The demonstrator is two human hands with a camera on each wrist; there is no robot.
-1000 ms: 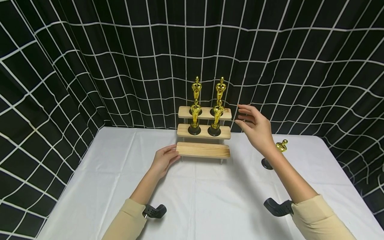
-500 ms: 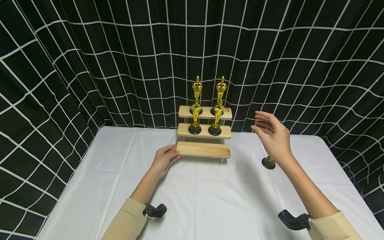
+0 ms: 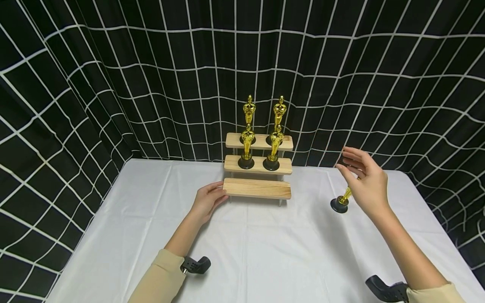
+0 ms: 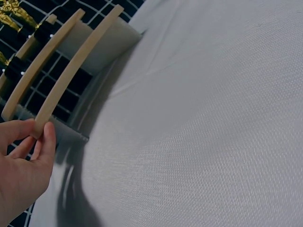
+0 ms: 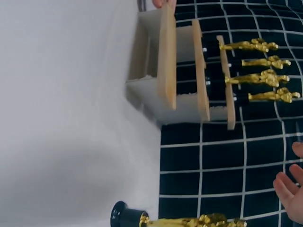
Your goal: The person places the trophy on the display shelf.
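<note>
A three-tier wooden display stand [image 3: 257, 188] stands on the white table, its lowest board bare. Gold statuette trophies with black bases stand in pairs on the middle and top boards, one of them a front trophy [image 3: 247, 145]. My left hand [image 3: 207, 203] pinches the left end of the lowest board between thumb and fingers, as the left wrist view shows on the board [image 4: 71, 71]. To the right, my right hand [image 3: 365, 181] hangs above the table with parted, gently bent fingers and holds nothing. Behind it stands a separate trophy [image 3: 341, 203], its upper part hidden by the hand.
A white cloth [image 3: 280, 252] covers the table. Black curtain with a white grid [image 3: 182, 80] hangs close behind the stand and along both sides. Each forearm wears a black wrist device, such as the left one [image 3: 196, 265].
My right hand has moved right and slightly down, away from the stand and over to the separate trophy. The left hand stays at the lowest board.
</note>
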